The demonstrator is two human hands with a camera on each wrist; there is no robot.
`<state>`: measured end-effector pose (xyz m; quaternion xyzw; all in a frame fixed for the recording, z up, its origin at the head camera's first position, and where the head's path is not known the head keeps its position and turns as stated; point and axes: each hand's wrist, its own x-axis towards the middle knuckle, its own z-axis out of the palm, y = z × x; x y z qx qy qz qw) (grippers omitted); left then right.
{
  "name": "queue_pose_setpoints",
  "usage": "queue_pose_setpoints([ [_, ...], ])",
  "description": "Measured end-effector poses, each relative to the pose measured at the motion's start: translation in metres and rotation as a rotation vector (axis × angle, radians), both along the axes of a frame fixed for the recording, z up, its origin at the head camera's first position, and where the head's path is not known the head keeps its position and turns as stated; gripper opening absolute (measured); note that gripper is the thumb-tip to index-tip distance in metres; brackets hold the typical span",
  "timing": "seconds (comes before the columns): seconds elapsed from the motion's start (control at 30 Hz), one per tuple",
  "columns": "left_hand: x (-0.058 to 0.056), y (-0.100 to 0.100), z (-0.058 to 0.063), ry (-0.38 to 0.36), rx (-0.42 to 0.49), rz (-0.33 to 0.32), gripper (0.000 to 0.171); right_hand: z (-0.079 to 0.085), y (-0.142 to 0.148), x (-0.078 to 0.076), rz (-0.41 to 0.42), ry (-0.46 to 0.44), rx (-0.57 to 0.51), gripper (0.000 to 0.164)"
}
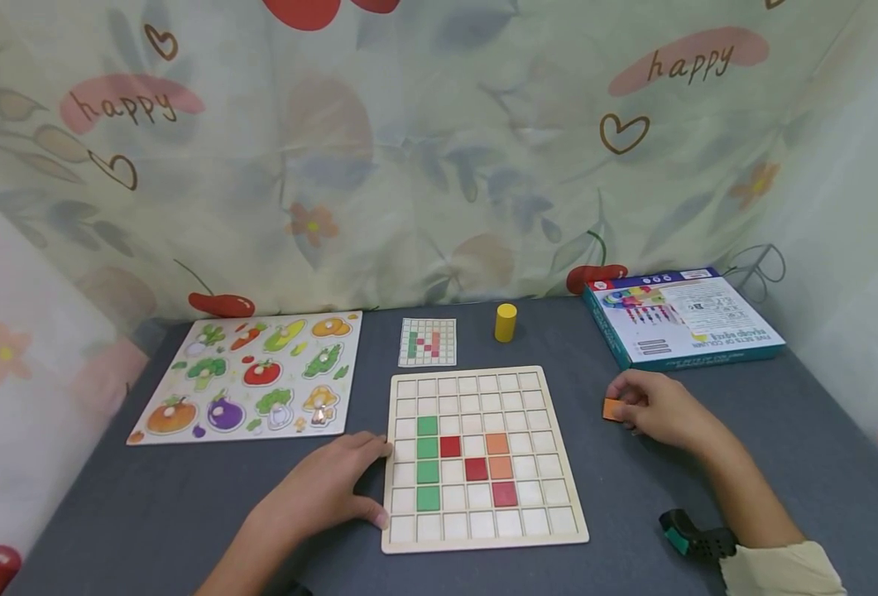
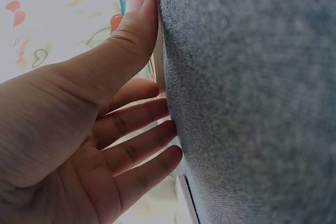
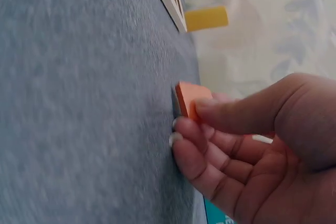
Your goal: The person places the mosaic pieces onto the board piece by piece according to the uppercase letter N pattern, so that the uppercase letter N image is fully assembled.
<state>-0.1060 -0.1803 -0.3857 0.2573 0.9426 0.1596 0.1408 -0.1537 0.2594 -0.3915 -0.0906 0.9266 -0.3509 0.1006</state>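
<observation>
A wooden grid board (image 1: 483,523) lies mid-table, holding green, red and orange square tiles among pale squares. My left hand (image 1: 324,484) rests at the board's left edge, thumb and fingertips touching it; the left wrist view shows the fingers (image 2: 139,153) fairly straight. To the right of the board, my right hand (image 1: 658,407) pinches an orange square tile (image 1: 612,409) between thumb and fingers, low over the grey cloth. In the right wrist view this tile (image 3: 190,95) stands tilted on edge. Behind the board lies a small pattern card (image 1: 427,342) with a similar coloured grid.
A yellow cylinder (image 1: 506,323) stands behind the board. At the back right lies a teal-edged box (image 1: 684,319), near my right hand. A vegetable puzzle board (image 1: 252,377) lies on the left. Patterned cloth (image 1: 409,165) hangs along the back edge of the table.
</observation>
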Motion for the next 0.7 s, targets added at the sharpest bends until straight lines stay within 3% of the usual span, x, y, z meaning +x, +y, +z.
queue_pose_setpoints([
  [0.33,-0.001,0.000,0.000,-0.010,-0.007,0.007,0.083,0.001,-0.028,-0.005,0.076,-0.043,-0.147,0.007],
  [0.7,-0.003,0.001,-0.001,-0.012,-0.017,0.001,0.082,0.002,-0.068,-0.016,0.136,-0.045,-0.182,0.008],
])
